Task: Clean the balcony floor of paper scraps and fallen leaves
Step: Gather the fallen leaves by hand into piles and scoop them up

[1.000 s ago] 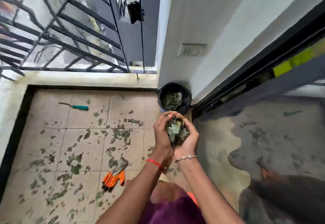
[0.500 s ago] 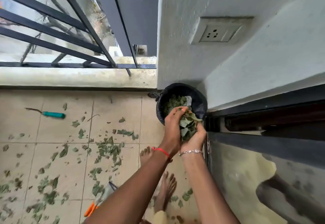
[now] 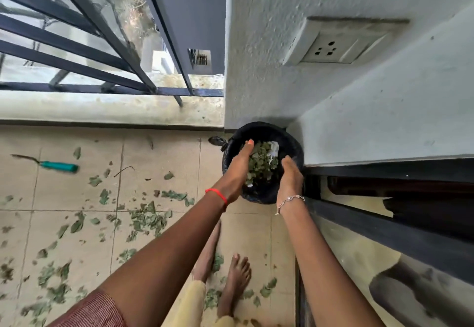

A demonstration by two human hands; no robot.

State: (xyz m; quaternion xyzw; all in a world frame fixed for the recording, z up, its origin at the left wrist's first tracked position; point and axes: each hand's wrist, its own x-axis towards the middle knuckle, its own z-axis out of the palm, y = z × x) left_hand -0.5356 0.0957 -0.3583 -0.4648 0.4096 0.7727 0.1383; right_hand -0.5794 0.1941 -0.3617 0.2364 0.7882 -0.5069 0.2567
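A black bag-lined bin [image 3: 259, 197] stands in the corner where the balcony wall meets the door frame. Green leaf pieces [image 3: 261, 163] and a white paper scrap [image 3: 274, 146] lie inside it. My left hand [image 3: 237, 169] and my right hand [image 3: 291, 176] hover over the bin's mouth, a little apart, palms facing each other, fingers nearly straight. Neither hand grips anything; the leaves sit loose between and below them. Many torn leaves [image 3: 148, 220] are scattered over the beige floor tiles to the left.
A green-handled tool [image 3: 59, 166] lies on the tiles at the left. My bare feet [image 3: 234, 279] stand among leaves behind the bin. A dark railing [image 3: 84, 67] on a low ledge borders the far side. A wall socket [image 3: 331, 48] and the dark door frame [image 3: 384, 172] are on the right.
My hands carried a cupped bundle of leaves forward to the bin, then parted over it. The leaves have dropped from my palms into the bin.
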